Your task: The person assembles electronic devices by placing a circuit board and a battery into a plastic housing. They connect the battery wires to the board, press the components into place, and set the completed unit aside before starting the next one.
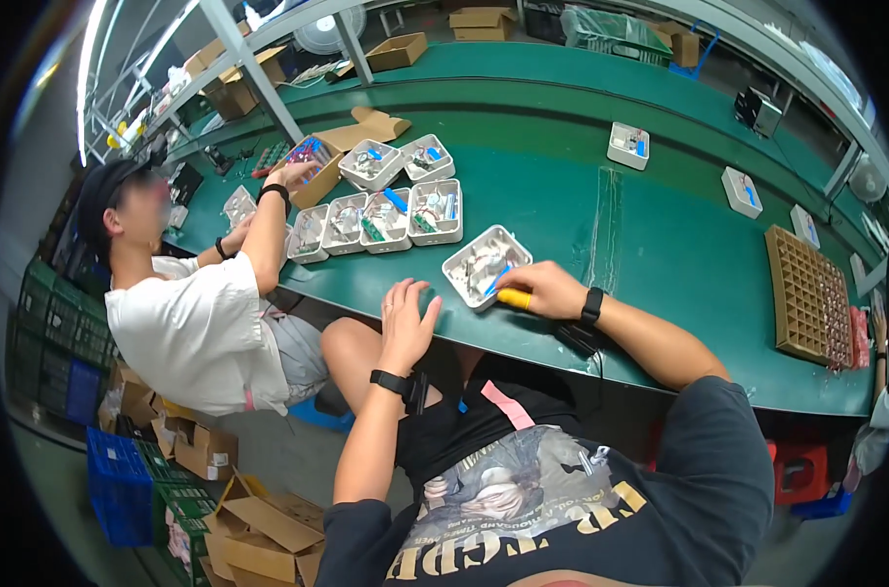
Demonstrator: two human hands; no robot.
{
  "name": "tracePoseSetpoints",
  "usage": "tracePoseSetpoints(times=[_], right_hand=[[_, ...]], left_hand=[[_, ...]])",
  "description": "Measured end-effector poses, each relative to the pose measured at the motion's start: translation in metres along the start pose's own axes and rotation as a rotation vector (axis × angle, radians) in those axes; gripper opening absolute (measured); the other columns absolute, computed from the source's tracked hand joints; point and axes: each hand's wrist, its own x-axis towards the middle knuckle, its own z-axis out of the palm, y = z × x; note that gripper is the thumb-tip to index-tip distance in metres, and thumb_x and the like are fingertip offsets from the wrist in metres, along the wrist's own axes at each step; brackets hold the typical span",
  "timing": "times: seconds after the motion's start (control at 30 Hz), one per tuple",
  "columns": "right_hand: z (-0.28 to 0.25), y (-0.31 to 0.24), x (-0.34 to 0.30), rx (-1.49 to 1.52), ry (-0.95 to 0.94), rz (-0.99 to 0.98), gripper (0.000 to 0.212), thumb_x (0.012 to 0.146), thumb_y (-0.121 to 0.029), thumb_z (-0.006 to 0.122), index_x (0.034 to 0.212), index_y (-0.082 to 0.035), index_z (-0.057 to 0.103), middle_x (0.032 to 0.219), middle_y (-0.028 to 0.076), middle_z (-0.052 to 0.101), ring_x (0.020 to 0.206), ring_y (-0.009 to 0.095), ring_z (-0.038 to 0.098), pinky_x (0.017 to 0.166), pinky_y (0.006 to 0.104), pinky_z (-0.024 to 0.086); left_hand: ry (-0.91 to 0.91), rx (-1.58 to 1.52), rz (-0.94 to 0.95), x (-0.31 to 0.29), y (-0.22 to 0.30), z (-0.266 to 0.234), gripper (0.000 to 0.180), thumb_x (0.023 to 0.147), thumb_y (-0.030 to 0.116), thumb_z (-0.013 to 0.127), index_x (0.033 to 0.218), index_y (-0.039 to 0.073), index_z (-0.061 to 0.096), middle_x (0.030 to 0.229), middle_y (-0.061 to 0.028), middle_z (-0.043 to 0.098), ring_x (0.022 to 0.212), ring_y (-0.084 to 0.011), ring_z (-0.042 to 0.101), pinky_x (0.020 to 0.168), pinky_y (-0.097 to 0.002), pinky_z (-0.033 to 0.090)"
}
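Note:
A white plastic tray [453, 266] with white parts and a blue piece [498, 281] in it lies near the table's front edge. Over its right corner is my right hand [547, 291], fingers bent together at the blue piece. Something yellow [514, 298] covers or lies along the thumb. What the fingertips grip is too small to make out. My left hand [406, 318] is open at the table edge, left of the tray, fingers spread and holding nothing.
Several filled white trays [436, 211] stand at the left. A seated co-worker [200, 313] reaches into a cardboard box [312, 186]. More trays [628, 146] lie far right, beside a gridded brown box [801, 293]. A black object [578, 339] sits by the front edge.

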Motion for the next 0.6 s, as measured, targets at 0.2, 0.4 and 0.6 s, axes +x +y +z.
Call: tracePoseSetpoints(times=[0.2, 0.4, 0.6], right_hand=[[-0.042, 0.011, 0.001, 0.028, 0.018, 0.240, 0.012, 0.099, -0.013, 0.078, 0.108, -0.005, 0.076, 0.095, 0.011, 0.072, 0.082, 0.020, 0.069, 0.072, 0.0327, 0.055], [-0.030, 0.037, 0.013, 0.296, -0.012, 0.063, 0.010, 0.097, -0.010, 0.080, 0.101, -0.004, 0.073, 0.092, 0.006, 0.066, 0.080, 0.013, 0.061, 0.070, 0.0272, 0.048], [-0.017, 0.036, 0.001, 0.894, 0.006, 0.630, 0.010, 0.096, -0.007, 0.081, 0.100, -0.005, 0.073, 0.088, 0.003, 0.063, 0.078, 0.014, 0.060, 0.071, 0.0273, 0.046]], left_hand=[[-0.015, -0.166, -0.021, 0.020, 0.059, 0.000, 0.031, 0.100, 0.024, 0.073, 0.123, 0.003, 0.071, 0.137, -0.0218, 0.063, 0.125, -0.0434, 0.061, 0.107, -0.0499, 0.050], [-0.081, -0.237, 0.013, 0.038, 0.028, 0.015, 0.025, 0.099, 0.021, 0.074, 0.111, -0.001, 0.076, 0.138, -0.0242, 0.063, 0.124, -0.0436, 0.062, 0.105, -0.0486, 0.051], [-0.219, -0.349, -0.099, 0.034, 0.022, 0.007, 0.022, 0.096, 0.017, 0.072, 0.109, 0.000, 0.077, 0.144, -0.0271, 0.060, 0.131, -0.0446, 0.059, 0.110, -0.0493, 0.048]])
